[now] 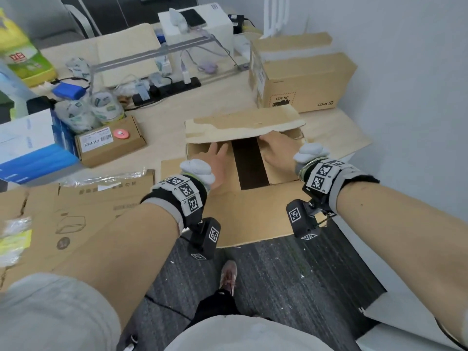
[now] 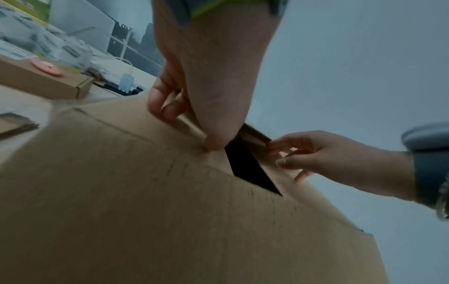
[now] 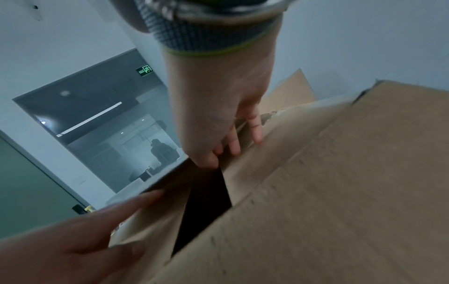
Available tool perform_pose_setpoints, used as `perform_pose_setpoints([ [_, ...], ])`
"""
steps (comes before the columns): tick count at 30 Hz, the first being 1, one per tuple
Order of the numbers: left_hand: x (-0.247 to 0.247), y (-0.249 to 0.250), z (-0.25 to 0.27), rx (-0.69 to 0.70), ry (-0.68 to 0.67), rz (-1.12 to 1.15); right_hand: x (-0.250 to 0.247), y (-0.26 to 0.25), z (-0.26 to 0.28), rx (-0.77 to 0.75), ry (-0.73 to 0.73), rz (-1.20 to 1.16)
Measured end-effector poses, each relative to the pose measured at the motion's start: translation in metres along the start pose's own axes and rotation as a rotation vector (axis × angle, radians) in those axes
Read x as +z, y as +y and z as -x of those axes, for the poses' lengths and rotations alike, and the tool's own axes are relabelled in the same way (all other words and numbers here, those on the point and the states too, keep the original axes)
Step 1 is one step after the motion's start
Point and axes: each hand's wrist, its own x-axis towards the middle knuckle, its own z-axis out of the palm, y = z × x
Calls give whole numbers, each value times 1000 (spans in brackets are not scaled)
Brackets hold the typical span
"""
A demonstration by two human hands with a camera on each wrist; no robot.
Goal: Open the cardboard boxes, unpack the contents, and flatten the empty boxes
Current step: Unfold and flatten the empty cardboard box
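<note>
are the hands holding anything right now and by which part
Both hands are on the open cardboard box, each at an inner top flap beside the dark gap: the left hand on the left flap, the right hand on the right flap's edge.

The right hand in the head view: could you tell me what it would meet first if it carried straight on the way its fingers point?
Most likely the torn far flap: the right hand rests on an inner flap, fingers pointing under that flap's edge. Depth is unclear.
</note>
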Motion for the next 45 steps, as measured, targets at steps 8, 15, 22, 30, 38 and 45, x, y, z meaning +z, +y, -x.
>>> perform_pose_setpoints([
  [8, -44, -18, -35, -87, 411, 75, -37, -7, -49, -3, 384, 31],
  [15, -61, -33, -90, -38, 415, 76, -32, -2, -109, 57, 169, 197],
  [22, -53, -36, -131, 21, 230, -74, -22, -1, -138, 124, -4, 303],
  [30, -45, -42, -155, 57, 7, -117, -8, 4, -150, 151, -66, 117],
  [38, -49, -39, -147, 50, 7, -60, -4, -1, -127, 245, -38, 280],
  [45, -48, -23, -118, -45, 181, 117, -4, 10, -72, 444, -125, 203],
])
